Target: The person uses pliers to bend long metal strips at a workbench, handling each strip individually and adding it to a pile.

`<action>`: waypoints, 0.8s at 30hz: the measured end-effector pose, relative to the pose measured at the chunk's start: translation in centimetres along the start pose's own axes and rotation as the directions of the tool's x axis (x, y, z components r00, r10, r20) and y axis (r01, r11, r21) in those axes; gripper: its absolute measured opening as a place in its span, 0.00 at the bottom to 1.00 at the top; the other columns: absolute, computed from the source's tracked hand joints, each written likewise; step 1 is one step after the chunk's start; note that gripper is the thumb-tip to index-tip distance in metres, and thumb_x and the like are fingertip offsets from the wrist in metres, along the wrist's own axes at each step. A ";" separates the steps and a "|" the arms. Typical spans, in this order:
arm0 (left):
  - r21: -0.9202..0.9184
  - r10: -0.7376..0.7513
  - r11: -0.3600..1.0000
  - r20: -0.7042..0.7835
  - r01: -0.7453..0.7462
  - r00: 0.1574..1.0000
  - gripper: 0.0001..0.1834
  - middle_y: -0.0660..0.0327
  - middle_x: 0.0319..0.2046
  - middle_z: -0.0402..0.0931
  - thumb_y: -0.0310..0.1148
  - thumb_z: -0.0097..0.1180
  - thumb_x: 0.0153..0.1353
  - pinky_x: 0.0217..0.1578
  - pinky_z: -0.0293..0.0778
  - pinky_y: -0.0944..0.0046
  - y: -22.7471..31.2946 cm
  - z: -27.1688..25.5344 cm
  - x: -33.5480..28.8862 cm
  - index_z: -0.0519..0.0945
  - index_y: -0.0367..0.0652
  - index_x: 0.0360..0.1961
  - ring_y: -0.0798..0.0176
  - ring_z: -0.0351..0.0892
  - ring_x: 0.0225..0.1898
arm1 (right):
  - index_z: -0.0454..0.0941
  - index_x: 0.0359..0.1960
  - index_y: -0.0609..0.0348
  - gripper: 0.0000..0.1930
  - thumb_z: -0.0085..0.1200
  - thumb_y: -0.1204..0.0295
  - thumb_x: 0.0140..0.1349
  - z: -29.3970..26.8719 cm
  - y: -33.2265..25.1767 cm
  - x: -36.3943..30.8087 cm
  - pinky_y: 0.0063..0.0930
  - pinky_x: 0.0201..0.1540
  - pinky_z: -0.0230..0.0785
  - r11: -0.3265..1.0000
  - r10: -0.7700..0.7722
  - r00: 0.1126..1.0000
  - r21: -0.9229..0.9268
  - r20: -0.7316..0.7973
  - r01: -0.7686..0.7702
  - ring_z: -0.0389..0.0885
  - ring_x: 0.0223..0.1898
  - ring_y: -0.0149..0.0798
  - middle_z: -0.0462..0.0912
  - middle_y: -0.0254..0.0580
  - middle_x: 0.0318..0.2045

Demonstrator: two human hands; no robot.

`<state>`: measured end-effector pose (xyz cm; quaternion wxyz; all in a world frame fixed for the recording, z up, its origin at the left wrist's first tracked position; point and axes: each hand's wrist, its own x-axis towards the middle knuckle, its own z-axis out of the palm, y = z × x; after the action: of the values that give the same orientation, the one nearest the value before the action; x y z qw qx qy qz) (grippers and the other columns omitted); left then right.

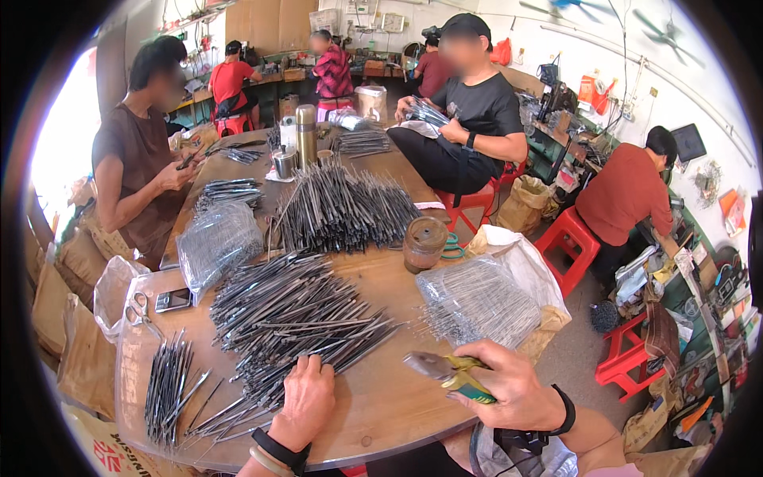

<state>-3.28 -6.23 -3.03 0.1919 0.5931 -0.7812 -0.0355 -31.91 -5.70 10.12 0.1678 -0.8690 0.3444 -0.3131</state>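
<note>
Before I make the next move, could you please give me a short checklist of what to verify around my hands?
1. Pliers held: ok, gripped in the right hand.
2. Left hand at the nearest big pile of dark rods: ok, at its near edge.
3. Rod grasped by the left fingertips: cannot tell, the fingertips are hidden.
4. Rods in that pile all aligned: not ok, several lie crosswise.
5. Scissors away from both hands: ok, beside the phone at the table's left.

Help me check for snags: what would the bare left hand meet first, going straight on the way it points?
The left hand would most likely meet the loose pile of dark, thin metal rods just ahead, perhaps touching it already; the depth there is unclear.
</note>
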 end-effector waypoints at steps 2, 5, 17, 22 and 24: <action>-0.026 -0.031 0.999 -0.020 0.030 0.999 0.06 0.49 0.33 0.70 0.25 0.59 0.48 0.38 0.72 0.47 0.1 0.4 0.0 0.74 0.36 0.26 0.44 0.72 0.39 | 0.82 0.37 0.63 0.10 0.63 0.76 0.51 0.2 0.7 0.1 0.31 0.38 0.73 0.992 -0.106 0.993 -0.060 0.043 0.109 0.80 0.36 0.46 0.78 0.46 0.44; -0.052 -0.070 0.996 -0.075 0.066 0.995 0.07 0.49 0.34 0.71 0.24 0.60 0.47 0.38 0.72 0.47 0.5 0.8 0.4 0.74 0.37 0.27 0.43 0.72 0.40 | 0.82 0.37 0.62 0.11 0.63 0.78 0.50 0.6 1.2 -0.8 0.30 0.39 0.73 1.000 -0.019 0.998 -0.004 -0.059 0.019 0.81 0.37 0.44 0.79 0.46 0.43; -0.844 -0.524 -0.192 0.519 0.500 0.675 0.04 0.54 0.22 0.77 0.19 0.57 0.57 0.18 0.74 0.63 2.0 -3.7 -5.3 0.75 0.35 0.27 0.60 0.77 0.19 | 0.83 0.31 0.63 0.06 0.64 0.74 0.53 3.8 5.6 -8.7 0.31 0.40 0.73 0.918 0.388 0.889 0.184 -0.244 -0.351 0.81 0.37 0.43 0.80 0.47 0.36; -0.799 -0.615 -0.573 0.568 0.185 0.547 0.07 0.58 0.29 0.76 0.21 0.55 0.60 0.20 0.71 0.69 5.6 -4.2 -10.4 0.76 0.38 0.40 0.63 0.74 0.24 | 0.82 0.34 0.67 0.08 0.61 0.74 0.57 4.8 5.0 -9.6 0.29 0.46 0.69 0.429 0.706 0.706 0.762 0.051 -0.484 0.78 0.41 0.36 0.80 0.45 0.40; -0.764 -0.671 -0.645 0.574 0.012 0.469 0.11 0.58 0.28 0.74 0.22 0.57 0.58 0.19 0.69 0.69 7.7 -4.8 -8.9 0.76 0.37 0.44 0.63 0.72 0.23 | 0.81 0.33 0.67 0.08 0.61 0.73 0.57 5.0 4.3 -8.8 0.29 0.44 0.68 0.228 0.666 0.733 0.898 0.138 -0.377 0.76 0.38 0.35 0.78 0.47 0.40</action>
<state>-6.64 5.22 1.26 0.6794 0.4410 0.0624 -0.5832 -35.69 -2.18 0.46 0.6405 -0.4230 0.4193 -0.4848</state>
